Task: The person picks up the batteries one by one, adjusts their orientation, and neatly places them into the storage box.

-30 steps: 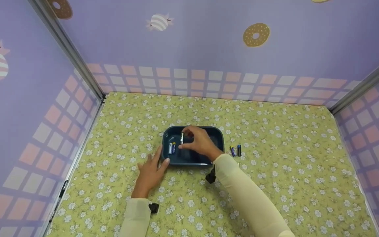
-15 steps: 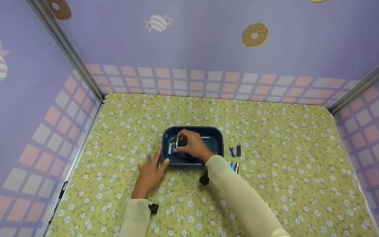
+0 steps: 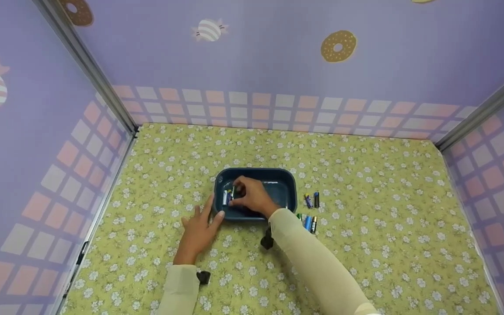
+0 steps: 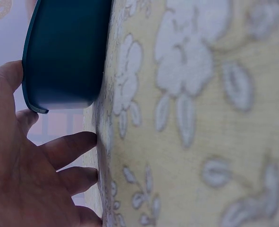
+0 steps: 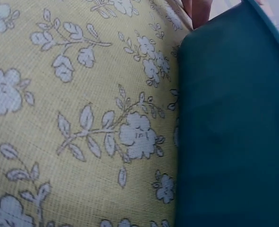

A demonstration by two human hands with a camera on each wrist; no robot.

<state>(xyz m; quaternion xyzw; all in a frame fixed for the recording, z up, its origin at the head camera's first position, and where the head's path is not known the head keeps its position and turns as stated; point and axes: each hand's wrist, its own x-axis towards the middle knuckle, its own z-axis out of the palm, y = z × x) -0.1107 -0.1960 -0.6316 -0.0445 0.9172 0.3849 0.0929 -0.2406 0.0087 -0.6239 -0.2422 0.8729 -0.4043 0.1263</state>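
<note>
A dark teal tray (image 3: 281, 192) lies on the flowered cloth in the head view. Inside its left end, a silvery battery (image 3: 225, 197) and a purple battery with a yellow end (image 3: 229, 196) lie side by side. My right hand (image 3: 255, 197) reaches into the tray and pinches another slim battery (image 3: 233, 190) just right of that pair, its lower part hidden by fingers. My left hand (image 3: 199, 232) is spread at the tray's front left corner, thumb and forefinger at the rim. In the left wrist view, the other fingertips (image 4: 89, 139) reach down to the cloth.
Right of the tray lie a purple and yellow battery (image 3: 308, 201) and a dark battery (image 3: 316, 200). Nearer me are a blue battery (image 3: 308, 223), a black and gold one (image 3: 314, 225) and a green one (image 3: 299, 216) partly behind my sleeve. Patterned walls enclose the table.
My right hand has moved left and lower in the tray, bringing the battery beside the other two. Its sleeve has uncovered batteries on the right. My left hand stays put.
</note>
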